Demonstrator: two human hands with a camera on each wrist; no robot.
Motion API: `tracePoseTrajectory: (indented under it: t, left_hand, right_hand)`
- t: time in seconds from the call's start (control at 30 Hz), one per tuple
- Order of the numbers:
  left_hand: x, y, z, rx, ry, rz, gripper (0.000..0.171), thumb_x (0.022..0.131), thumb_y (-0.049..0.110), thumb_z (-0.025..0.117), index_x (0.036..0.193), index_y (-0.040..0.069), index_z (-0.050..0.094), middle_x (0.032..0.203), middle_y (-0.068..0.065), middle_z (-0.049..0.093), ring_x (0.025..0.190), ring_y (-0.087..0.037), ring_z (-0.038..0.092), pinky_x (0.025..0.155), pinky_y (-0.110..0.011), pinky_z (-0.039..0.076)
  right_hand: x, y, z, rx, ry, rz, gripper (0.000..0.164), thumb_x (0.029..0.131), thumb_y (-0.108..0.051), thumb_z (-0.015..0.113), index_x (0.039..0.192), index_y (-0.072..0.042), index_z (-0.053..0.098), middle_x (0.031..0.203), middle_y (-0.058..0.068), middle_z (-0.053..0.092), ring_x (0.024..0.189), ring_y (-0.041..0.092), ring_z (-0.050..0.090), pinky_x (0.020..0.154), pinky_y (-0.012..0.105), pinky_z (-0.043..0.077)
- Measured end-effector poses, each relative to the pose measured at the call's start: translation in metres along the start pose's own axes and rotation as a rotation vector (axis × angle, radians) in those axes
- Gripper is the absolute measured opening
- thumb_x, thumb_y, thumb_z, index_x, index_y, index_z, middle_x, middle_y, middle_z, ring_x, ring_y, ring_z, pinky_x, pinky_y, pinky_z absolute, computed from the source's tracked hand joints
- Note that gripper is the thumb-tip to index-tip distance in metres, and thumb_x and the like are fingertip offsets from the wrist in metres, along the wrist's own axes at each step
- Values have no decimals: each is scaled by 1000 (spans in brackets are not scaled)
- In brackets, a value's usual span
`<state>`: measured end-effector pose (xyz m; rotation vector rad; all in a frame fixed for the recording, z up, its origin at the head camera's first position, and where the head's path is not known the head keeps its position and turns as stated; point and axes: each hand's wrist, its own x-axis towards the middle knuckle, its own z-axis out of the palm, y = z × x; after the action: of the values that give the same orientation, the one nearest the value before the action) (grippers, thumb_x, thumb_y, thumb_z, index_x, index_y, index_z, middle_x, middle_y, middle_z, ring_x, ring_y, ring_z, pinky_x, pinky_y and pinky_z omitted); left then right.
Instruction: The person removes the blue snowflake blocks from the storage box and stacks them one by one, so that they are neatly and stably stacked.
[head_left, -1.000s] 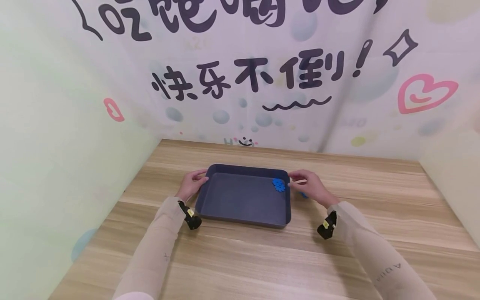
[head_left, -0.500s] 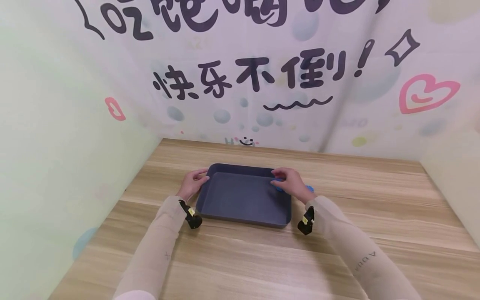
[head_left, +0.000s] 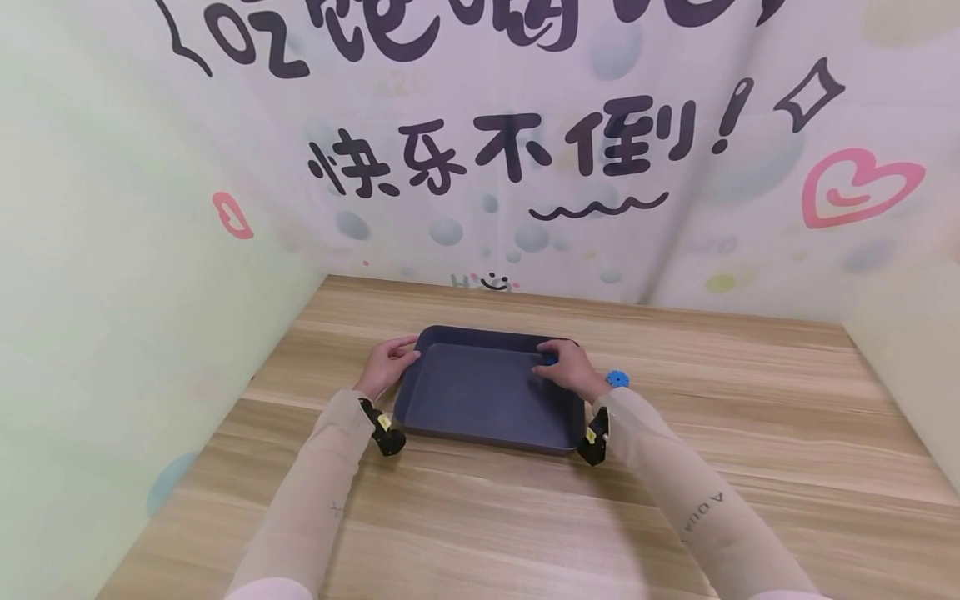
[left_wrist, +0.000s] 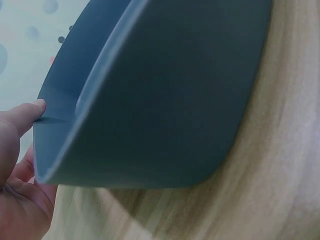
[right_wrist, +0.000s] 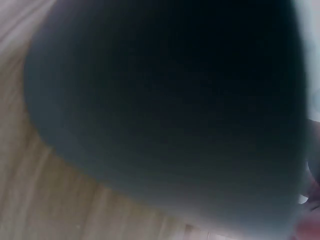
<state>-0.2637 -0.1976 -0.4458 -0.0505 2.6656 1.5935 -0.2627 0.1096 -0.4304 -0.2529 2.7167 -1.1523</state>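
Note:
A dark blue-grey rectangular tray (head_left: 487, 396) lies on the wooden table. My left hand (head_left: 384, 367) grips its left rim, the thumb (left_wrist: 31, 112) on the inside in the left wrist view and the other fingers outside. My right hand (head_left: 570, 367) reaches over the tray's right rim near the back corner, thumb and fingers spread apart. Between them a bit of a blue toothed disc (head_left: 551, 360) shows; the rest is hidden beneath the hand. Another blue toothed disc (head_left: 617, 379) lies on the table right of the tray, next to my right wrist.
The tray's dark outer wall (right_wrist: 165, 120) fills most of the right wrist view. A printed white cloth (head_left: 487, 242) hangs behind the wooden table (head_left: 480, 525), with a pale wall (head_left: 150, 275) on the left side.
My right hand has moved left, from beside the tray's right rim to over the discs inside. The disc on the table is now more fully uncovered. The left hand stays on the tray.

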Motion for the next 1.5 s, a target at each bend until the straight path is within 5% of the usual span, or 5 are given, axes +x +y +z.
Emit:
tracePoseTrajectory:
  t: [0.27,0.63,0.97,1.5]
  left_hand:
    - [-1,1,0,9,5,30,36,85,11,58,120,0,54,97,-19,60,85,-24,54,68,-25,44]
    - [-3,4,-1,17,-2,-2,36,86,12,57,120,2,54,98,-18,59,85,-23,53,68,-25,43]
    - [-4,5,-1,21,5,-15,36,85,12,58,120,2,54,97,-18,60,85,-22,54,68,-24,43]
    - [-2,4,0,16,2,-4,36,85,12,58,120,2,54,95,-17,59,82,-21,53,65,-22,42]
  right_hand:
    - [2,0,2,-44,-29,10,41,79,-10,65,117,3,54,118,20,52,101,29,52,81,39,44]
    - [6,7,-2,-20,-48,-124,32,81,-2,59,112,5,56,113,21,55,102,31,53,81,38,45]
    - [13,6,-2,-250,-94,-204,34,78,-3,63,109,7,57,104,20,59,92,27,56,80,38,45]
    - [20,11,-2,-126,-301,-203,41,74,-3,69,112,5,56,108,19,57,92,25,57,74,31,48]
